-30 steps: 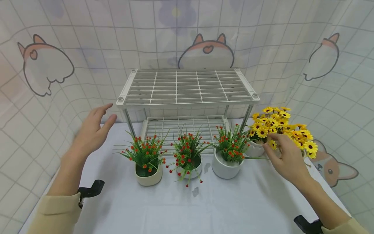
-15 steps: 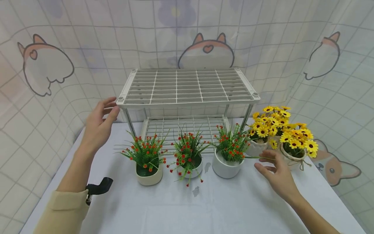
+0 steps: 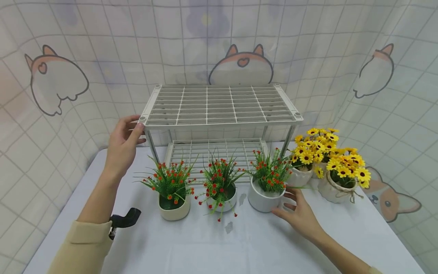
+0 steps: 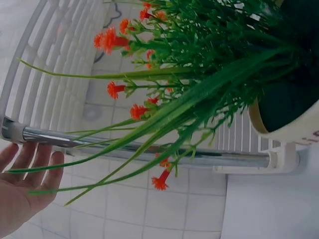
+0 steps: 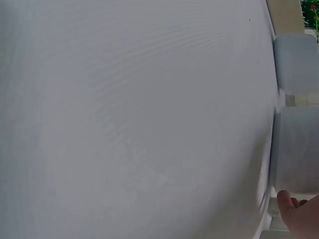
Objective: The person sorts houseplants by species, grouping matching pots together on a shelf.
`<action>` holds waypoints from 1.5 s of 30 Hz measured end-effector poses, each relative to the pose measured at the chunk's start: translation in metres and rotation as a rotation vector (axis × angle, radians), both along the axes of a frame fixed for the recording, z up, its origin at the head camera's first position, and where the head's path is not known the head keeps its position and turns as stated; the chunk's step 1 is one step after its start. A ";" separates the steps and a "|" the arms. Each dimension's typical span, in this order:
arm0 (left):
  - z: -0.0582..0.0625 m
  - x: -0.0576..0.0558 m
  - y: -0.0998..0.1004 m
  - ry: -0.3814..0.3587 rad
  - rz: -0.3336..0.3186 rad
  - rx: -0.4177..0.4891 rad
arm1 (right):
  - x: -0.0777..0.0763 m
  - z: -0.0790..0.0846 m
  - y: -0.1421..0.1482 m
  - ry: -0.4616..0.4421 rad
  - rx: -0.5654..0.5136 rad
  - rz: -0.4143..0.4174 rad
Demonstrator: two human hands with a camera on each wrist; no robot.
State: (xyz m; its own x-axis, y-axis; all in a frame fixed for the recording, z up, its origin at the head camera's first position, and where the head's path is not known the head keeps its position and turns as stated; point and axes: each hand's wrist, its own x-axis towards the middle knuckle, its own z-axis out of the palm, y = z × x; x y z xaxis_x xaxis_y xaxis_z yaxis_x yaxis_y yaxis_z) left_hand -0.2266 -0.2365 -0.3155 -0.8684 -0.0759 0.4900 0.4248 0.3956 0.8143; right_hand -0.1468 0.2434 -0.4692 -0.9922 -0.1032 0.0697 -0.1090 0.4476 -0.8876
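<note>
1. Head view: the white-covered table [image 3: 212, 247] reaches across before me.
2. Near its back stands the two-tier shelf [image 3: 219, 124].
3. Right of that, the yellow-flowered pots [image 3: 335, 191] cluster.
4. The white pot [image 3: 265, 201], upright with red flowers, stands before the shelf's right end.
5. My left hand [image 3: 121, 149] touches the shelf's front left corner, thumb and fingers apart.
6. My right hand [image 3: 302, 217] is at the white pot's right side, thumb and fingers apart; contact I cannot tell.
</note>
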 end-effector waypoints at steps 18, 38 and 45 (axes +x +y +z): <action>0.003 -0.003 0.002 -0.125 -0.015 0.184 | -0.020 -0.019 -0.037 0.004 -0.206 -0.110; 0.005 -0.005 0.003 -0.140 -0.054 0.219 | -0.020 -0.017 -0.051 0.038 -0.149 -0.262; 0.004 -0.006 0.004 -0.140 -0.060 0.222 | -0.014 -0.013 -0.048 0.039 -0.155 -0.280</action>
State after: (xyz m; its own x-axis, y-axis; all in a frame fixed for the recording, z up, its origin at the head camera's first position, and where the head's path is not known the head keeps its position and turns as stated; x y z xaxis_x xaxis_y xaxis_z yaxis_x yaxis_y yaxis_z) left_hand -0.2323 -0.2329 -0.3115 -0.9326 -0.1147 0.3422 0.3195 0.1786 0.9306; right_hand -0.1610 0.1959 -0.4823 -0.9768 0.1882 0.1021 -0.0362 0.3248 -0.9451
